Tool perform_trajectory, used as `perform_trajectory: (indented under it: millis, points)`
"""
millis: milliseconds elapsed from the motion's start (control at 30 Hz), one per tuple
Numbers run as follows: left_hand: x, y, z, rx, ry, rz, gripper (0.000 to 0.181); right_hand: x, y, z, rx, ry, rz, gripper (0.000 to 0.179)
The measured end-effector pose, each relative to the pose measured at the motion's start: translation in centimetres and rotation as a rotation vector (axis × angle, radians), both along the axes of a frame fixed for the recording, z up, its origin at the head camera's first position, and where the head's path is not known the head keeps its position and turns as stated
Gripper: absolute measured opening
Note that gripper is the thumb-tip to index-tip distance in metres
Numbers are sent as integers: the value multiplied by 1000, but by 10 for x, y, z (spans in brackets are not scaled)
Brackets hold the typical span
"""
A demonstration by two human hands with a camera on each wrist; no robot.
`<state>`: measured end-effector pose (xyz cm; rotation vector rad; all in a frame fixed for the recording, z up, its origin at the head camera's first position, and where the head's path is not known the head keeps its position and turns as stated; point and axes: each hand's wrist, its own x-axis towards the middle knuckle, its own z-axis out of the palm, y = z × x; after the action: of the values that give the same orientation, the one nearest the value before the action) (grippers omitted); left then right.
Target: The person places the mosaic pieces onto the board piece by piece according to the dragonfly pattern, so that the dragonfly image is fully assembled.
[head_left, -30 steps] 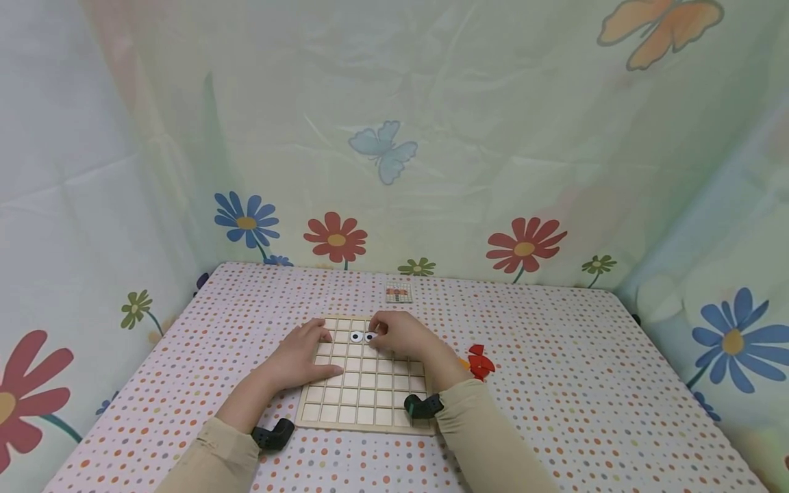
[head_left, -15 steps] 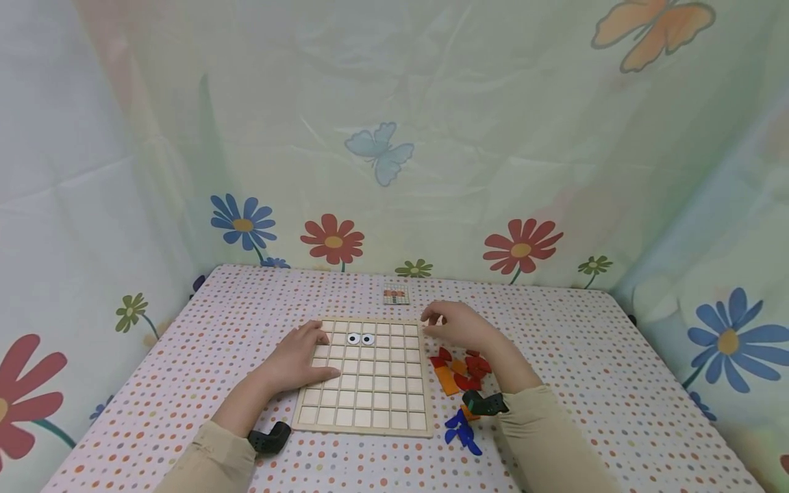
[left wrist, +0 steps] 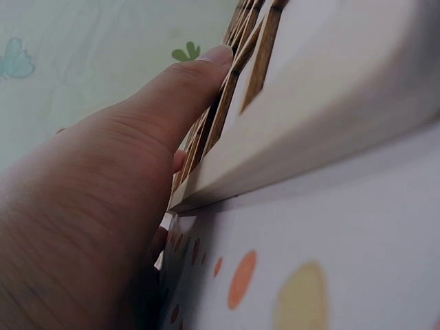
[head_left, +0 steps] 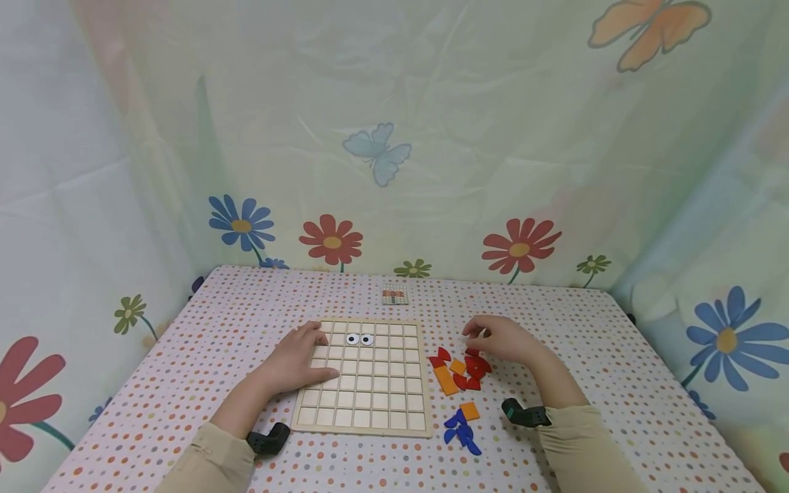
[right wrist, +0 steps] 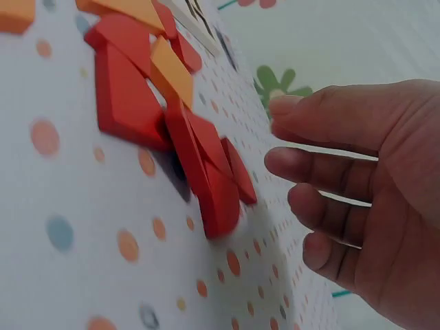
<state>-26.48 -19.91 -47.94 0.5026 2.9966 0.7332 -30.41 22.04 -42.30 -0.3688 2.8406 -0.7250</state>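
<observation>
A square wooden grid board (head_left: 360, 433) lies on the table, and two round eye pieces (head_left: 359, 339) sit side by side in its upper cells. My left hand (head_left: 298, 357) rests over the board's left edge, its thumb lying on the grid; the left wrist view shows the thumb (left wrist: 182, 89) on the cells. To the right of the board, my right hand (head_left: 502, 337) hovers just past a pile of red pieces (head_left: 476, 366), its fingers loosely bent. Nothing is between those fingers in the right wrist view, where the red pieces (right wrist: 127, 96) lie apart from the hand.
Orange pieces (head_left: 446, 381) lie among and beside the red ones. Nearer to me is a cluster of blue pieces (head_left: 460, 431) with an orange square (head_left: 470, 411) beside it. A small card with a printed grid picture (head_left: 394, 294) lies behind the board. Fabric walls surround the table.
My right hand has left the right-hand eye piece and moved right, off the board, to beside the red pieces. The coloured pieces have come into view. My left hand stays at the board's edge.
</observation>
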Motion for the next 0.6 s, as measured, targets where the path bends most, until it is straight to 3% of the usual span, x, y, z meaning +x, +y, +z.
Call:
perform_trajectory:
  millis: [267, 600]
  points:
    - [1, 0, 0, 3, 2, -4, 65, 0, 13, -8, -2, -67, -6, 10]
    - [0, 0, 2, -18, 7, -9, 64, -4, 11, -14, 23, -24, 20, 5]
